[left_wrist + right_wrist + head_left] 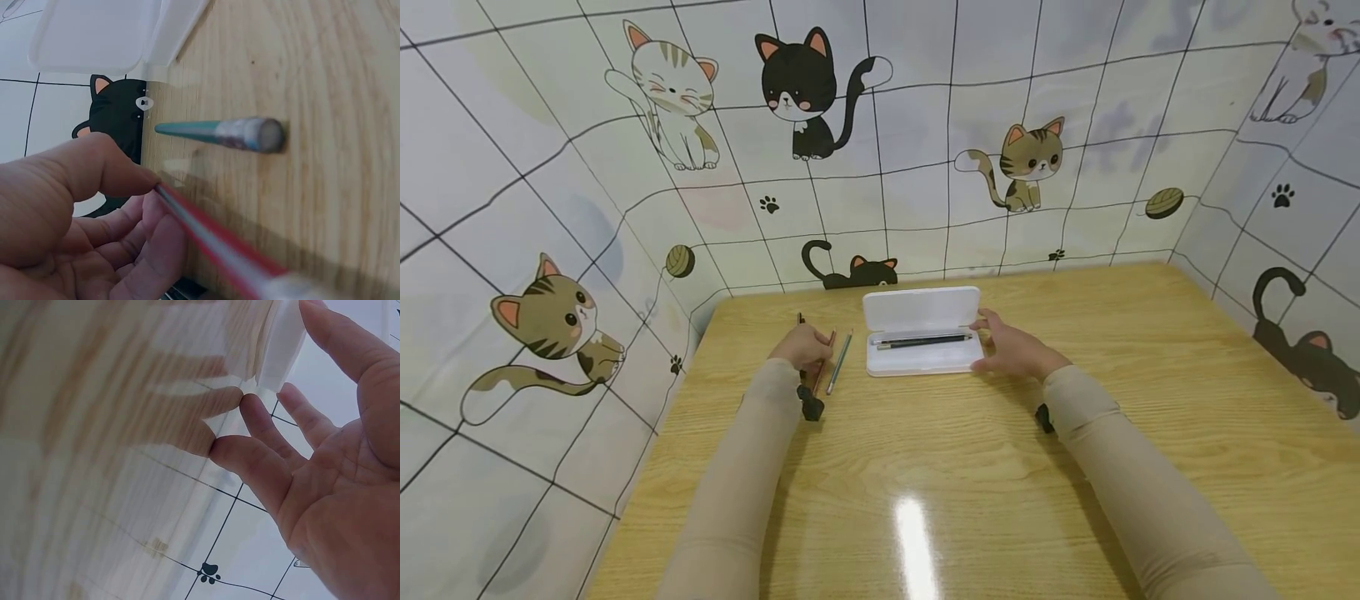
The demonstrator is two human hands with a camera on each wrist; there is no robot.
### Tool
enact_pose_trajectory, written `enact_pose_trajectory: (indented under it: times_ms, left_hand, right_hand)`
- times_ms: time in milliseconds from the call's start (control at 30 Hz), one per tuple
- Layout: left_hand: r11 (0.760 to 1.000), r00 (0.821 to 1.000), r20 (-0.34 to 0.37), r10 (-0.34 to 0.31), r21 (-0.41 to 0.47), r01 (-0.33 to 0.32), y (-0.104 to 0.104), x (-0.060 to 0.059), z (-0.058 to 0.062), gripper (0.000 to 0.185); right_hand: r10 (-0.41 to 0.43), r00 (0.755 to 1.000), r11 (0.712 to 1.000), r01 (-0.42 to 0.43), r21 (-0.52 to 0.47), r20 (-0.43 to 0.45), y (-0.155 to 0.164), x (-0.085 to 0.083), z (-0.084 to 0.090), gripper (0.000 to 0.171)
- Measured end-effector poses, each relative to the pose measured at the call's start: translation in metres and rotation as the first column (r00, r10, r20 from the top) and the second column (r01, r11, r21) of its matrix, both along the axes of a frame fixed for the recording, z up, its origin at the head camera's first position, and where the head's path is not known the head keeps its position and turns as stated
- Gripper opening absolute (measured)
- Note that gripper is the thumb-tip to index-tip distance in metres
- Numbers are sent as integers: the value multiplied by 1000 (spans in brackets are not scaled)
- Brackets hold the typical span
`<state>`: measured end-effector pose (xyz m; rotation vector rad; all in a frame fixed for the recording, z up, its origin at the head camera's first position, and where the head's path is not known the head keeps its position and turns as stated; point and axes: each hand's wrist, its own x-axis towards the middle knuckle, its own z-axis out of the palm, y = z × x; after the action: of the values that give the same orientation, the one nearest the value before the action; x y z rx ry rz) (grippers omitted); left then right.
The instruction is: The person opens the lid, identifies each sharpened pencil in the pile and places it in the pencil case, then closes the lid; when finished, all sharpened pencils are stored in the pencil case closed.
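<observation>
Worktop's (1000, 467) far edge: one case (925, 362), at least one dark pencil (925, 341) inside. Nearer left edge: one red pencil (215, 239), one green pencil (194, 130).

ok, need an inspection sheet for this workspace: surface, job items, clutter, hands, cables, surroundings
Surface: wood-grain table, bright glare patch toward the person
Job items: white case with lid raised, dark pencil-like contents inside, count unclear; red pencil; teal pencil lying on the table; dark slim object mostly hidden by the left hand
Clutter: nothing seen
Left hand: pinches the red pencil
Right hand: at the case's right end, fingers spread
Cables: nothing seen
Surroundings: cat-print walls behind and both sides
</observation>
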<state>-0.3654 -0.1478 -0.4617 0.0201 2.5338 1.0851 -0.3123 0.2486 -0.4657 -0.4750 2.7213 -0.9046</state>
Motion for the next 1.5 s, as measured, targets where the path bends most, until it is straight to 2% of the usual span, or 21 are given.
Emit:
enact_pose_trajectory:
  times_ms: [433,633,767,967,1167,1367,1500]
  left_hand:
    - [997,999,34,-24,68,21,-7,1,0,38]
    - [990,999,39,-28,137,23,-12,3,4,38]
    - [987,999,23,-28,161,24,-14,3,4,41]
    - [974,998,19,-65,219,59,-17,1,5,45]
    - [966,996,29,-79,250,70,-18,6,9,46]
    - [957,997,3,-79,279,75,-15,11,13,49]
    - [948,998,-4,-65,311,63,-15,9,11,51]
  right_hand:
    - [-3,1000,1000,3,9,0,0,1,1,104]
    - [-7,1000,1000,7,0,1,0,1,2,104]
    - [-7,1000,1000,7,6,5,0,0,2,104]
    - [-14,1000,1000,14,5,14,0,-1,0,104]
    - [-9,1000,1000,9,-1,19,0,-2,-1,104]
    - [-6,1000,1000,6,2,10,1,-1,-2,104]
    - [-6,1000,1000,6,4,9,1,-1,-1,103]
